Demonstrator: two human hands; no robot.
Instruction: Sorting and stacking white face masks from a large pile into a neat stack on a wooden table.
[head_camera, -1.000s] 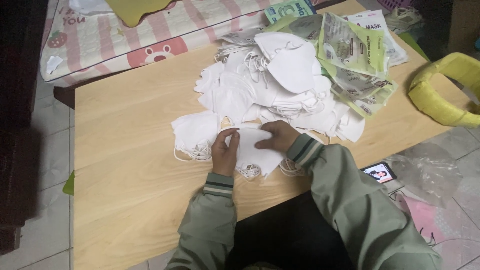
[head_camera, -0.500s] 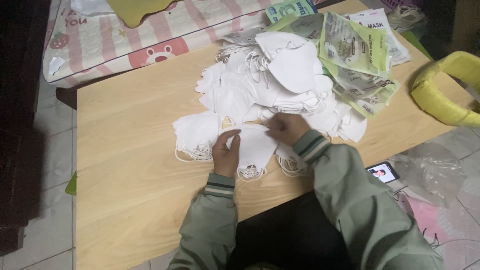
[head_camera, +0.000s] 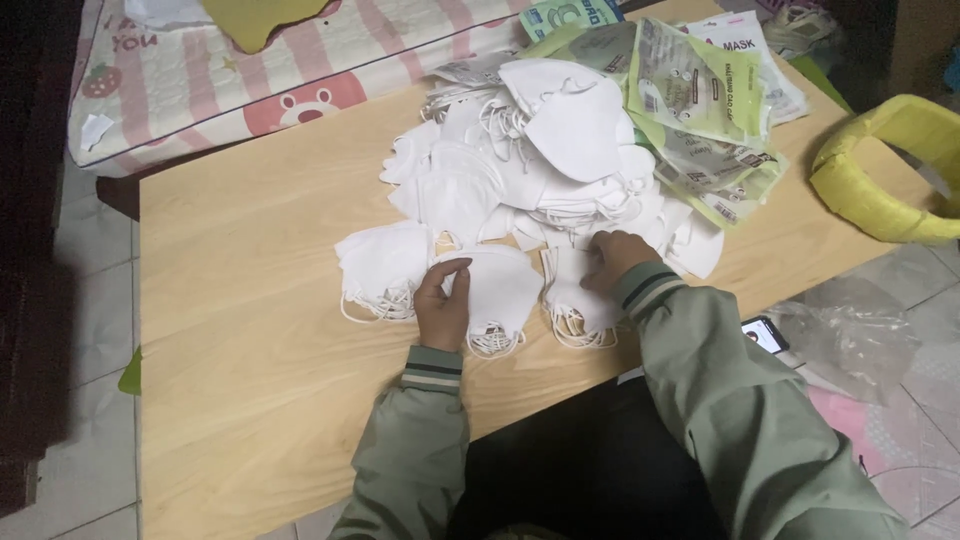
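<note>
A: In the head view, what is the left hand (head_camera: 443, 300) doing?

B: It pinches the near edge of a folded white face mask (head_camera: 497, 287) lying flat on the wooden table (head_camera: 250, 330), thumb and fingers closed on it.

A: And the right hand (head_camera: 612, 258)?

B: Fingers curled down, pressing on another white mask (head_camera: 575, 300) just beside the first. Behind both sits the heap of masks (head_camera: 530, 160), with green mask packets (head_camera: 700, 110) beyond it and a third mask (head_camera: 383, 262) at left.

Green-white flat packets (head_camera: 700, 110) at table's far right, lit phone screen (head_camera: 765, 334) below edge
</note>
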